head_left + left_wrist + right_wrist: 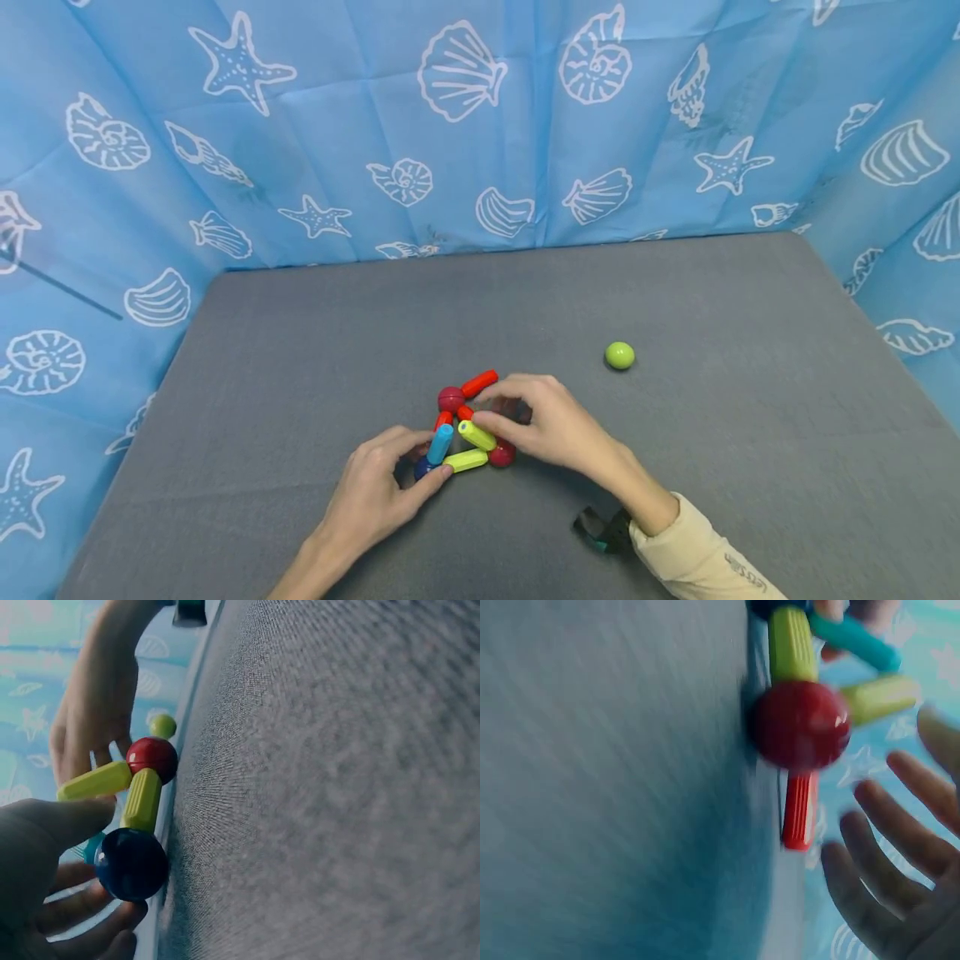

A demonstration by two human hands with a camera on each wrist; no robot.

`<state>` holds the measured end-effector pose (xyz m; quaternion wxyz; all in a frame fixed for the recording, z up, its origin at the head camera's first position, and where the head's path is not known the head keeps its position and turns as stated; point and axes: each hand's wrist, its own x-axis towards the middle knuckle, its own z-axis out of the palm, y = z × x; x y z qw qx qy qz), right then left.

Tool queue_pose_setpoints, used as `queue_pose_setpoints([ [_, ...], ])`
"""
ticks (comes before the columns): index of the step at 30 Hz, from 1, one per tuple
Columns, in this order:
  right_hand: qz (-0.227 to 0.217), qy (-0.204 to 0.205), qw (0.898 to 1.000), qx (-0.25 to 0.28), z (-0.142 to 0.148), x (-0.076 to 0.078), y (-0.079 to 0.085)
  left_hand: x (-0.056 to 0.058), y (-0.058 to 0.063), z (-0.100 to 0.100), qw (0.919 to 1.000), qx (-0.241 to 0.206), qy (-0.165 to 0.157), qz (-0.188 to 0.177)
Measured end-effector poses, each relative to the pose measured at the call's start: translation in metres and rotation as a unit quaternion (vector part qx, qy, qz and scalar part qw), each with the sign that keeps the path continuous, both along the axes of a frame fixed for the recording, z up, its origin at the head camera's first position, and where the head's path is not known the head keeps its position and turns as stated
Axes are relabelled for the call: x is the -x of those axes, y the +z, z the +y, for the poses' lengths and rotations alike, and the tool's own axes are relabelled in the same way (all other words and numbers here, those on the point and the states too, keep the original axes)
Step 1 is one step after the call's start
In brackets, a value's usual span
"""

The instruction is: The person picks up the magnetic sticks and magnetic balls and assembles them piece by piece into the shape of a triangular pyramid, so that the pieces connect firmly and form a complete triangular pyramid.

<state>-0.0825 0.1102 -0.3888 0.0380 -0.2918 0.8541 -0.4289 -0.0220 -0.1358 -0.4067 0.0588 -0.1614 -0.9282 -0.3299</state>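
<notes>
A triangle of toy building rods and balls lies on the grey table. My left hand [378,479] grips its near-left corner, thumb and fingers around the dark blue ball [132,864], from which a light blue rod [440,444] rises. A yellow-green rod [466,460] joins this ball to a red ball [800,725] at the right. From the red ball a second yellow-green rod [477,435] slants upward. Red rods [800,810] lead to another red ball [451,399] at the back. My right hand [551,421] hovers beside the right corner, fingers spread and holding nothing.
A loose green ball [620,356] sits farther back to the right. Another red rod [480,383] sticks out from the back ball. A dark strap [603,531] hangs by the right wrist. Blue shell-print cloth [322,125] hangs behind the grey table [337,333].
</notes>
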Motion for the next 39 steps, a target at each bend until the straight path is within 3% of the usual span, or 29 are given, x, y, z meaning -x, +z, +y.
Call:
queue_pose_setpoints([
  [2, 0.023, -0.021, 0.999, -0.034, -0.001, 0.009, 0.000, 0.001, 0.000, 0.000, 0.9995, -0.002, 0.004, -0.031],
  [4, 0.035, -0.017, 0.996, -0.079, -0.004, 0.019, 0.000, 0.002, 0.000, 0.000, 0.9981, -0.001, 0.007, -0.061],
  [7, 0.022, 0.030, 0.991, -0.131, -0.009, 0.029, 0.000, 0.003, 0.000, -0.001, 0.9964, 0.009, -0.001, -0.084],
  [10, 0.005, 0.071, 0.986, -0.151, -0.014, 0.035, 0.002, 0.004, 0.000, -0.002, 0.9960, 0.018, -0.016, -0.086],
  [26, 0.110, 0.054, 0.963, -0.240, -0.015, 0.021, -0.001, 0.003, 0.001, -0.008, 0.9938, 0.019, -0.058, -0.093],
  [32, 0.115, 0.037, 0.972, -0.204, -0.009, 0.020, -0.003, 0.005, 0.003, -0.010, 0.9921, 0.013, -0.072, -0.102],
  [39, 0.052, 0.023, 0.978, -0.199, 0.002, 0.020, 0.000, 0.012, 0.004, -0.016, 0.9863, -0.006, -0.118, -0.115],
])
